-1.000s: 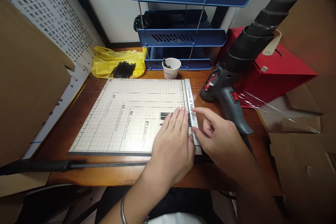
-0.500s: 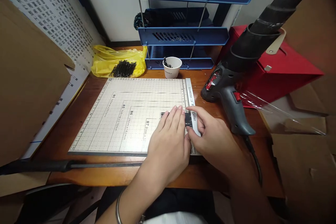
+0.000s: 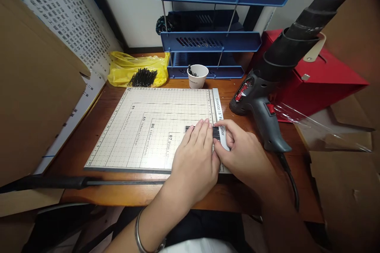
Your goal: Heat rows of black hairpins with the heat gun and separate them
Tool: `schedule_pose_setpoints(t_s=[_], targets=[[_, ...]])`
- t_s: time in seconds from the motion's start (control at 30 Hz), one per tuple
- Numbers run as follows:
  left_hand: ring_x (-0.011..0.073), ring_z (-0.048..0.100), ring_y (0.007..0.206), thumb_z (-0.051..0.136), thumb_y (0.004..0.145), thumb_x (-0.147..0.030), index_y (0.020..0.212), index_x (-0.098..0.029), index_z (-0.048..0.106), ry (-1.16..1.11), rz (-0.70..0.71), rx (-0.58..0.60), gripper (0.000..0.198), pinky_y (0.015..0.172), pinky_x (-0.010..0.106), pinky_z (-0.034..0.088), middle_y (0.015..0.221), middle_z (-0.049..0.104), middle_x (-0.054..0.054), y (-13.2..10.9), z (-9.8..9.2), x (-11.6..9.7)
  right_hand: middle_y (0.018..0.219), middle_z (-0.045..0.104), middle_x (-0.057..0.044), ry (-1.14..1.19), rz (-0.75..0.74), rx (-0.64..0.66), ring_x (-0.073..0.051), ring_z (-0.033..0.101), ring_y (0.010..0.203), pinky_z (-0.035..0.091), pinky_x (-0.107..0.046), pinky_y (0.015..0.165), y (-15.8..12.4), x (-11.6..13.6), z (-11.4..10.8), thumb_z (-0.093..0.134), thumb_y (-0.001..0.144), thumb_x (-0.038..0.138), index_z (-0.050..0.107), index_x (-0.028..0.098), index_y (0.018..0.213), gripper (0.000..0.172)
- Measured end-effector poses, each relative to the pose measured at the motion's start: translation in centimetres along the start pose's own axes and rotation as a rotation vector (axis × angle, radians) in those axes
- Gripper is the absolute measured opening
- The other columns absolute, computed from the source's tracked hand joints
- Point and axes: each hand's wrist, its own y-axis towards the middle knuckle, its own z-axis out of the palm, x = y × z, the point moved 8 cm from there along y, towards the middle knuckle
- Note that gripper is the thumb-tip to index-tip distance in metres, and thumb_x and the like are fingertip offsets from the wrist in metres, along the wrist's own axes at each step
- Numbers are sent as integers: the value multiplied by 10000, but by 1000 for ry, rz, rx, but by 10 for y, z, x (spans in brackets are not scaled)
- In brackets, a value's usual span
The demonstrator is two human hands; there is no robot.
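Note:
A row of thin black tubes (image 3: 216, 133) lies side by side across the right part of a paper cutter (image 3: 118, 134) with a printed grid. My left hand (image 3: 197, 158) rests flat over the tubes, fingers straight and close together, hiding their middle. Their right ends sit between the thumb and index finger of my right hand (image 3: 239, 146), beside the cutter's white edge strip (image 3: 217, 104). The other fingers of that hand curl beyond the strip. In front of the board lies the cutter's long blade arm with a black handle (image 3: 59, 182).
Behind the board are a yellow bag (image 3: 160, 63) with a pile of black tubes (image 3: 143, 77), a white paper cup (image 3: 197, 81) holding more, and a blue rack (image 3: 210, 41). A heat gun (image 3: 264, 99) and red box (image 3: 332, 79) stand right; cardboard (image 3: 32, 99) rises left.
The whole view has shifted slightly, so everything appears a little further right. Both hands keep nearly the same hold on the tubes and board.

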Motion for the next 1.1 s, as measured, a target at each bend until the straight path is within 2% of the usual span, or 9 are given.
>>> schedule_pose_setpoints(t_s=[0.13,0.33,0.63,0.9,1.0,1.1], targets=[[291,303,1539,280,1051,-258,1541,14,393,-1,-5,14,572,1259,487,309,1637,352,167,1,2,0,627,441,58,67,-5,-49,-133,465,571,313,-264,621,-1,-4,-1,543,894,325,589,269,1203,318],[287,302,1541,300,1050,-269,1552,9,374,6,-6,17,579,1258,493,315,1643,348,161,1,2,0,677,505,42,-5,107,-69,-145,485,580,276,-264,611,1,-11,0,527,908,341,534,262,1293,393],[274,295,1545,278,1062,-271,1561,-1,361,5,9,33,574,1267,478,297,1651,336,150,0,1,2,669,546,24,-32,98,-95,-147,490,567,252,-258,591,-3,-7,0,522,902,288,550,240,1250,353],[279,270,1554,277,1067,-276,1562,4,352,5,21,35,574,1278,488,271,1654,329,156,1,2,1,610,497,45,20,122,-130,-138,463,544,248,-255,574,-6,-3,0,523,881,260,580,245,1183,308],[264,243,1563,283,1073,-282,1572,-2,332,1,22,17,573,1289,470,241,1663,314,147,-1,0,0,598,465,54,54,99,-202,-128,438,532,270,-252,576,-9,-2,-8,530,874,252,586,239,1171,303],[254,209,1574,294,1075,-286,1580,-8,311,7,1,-38,577,1293,457,220,1676,284,137,-7,-7,2,597,458,54,61,79,-211,-124,442,531,284,-248,577,-10,-3,-8,545,873,256,592,222,1174,306]])
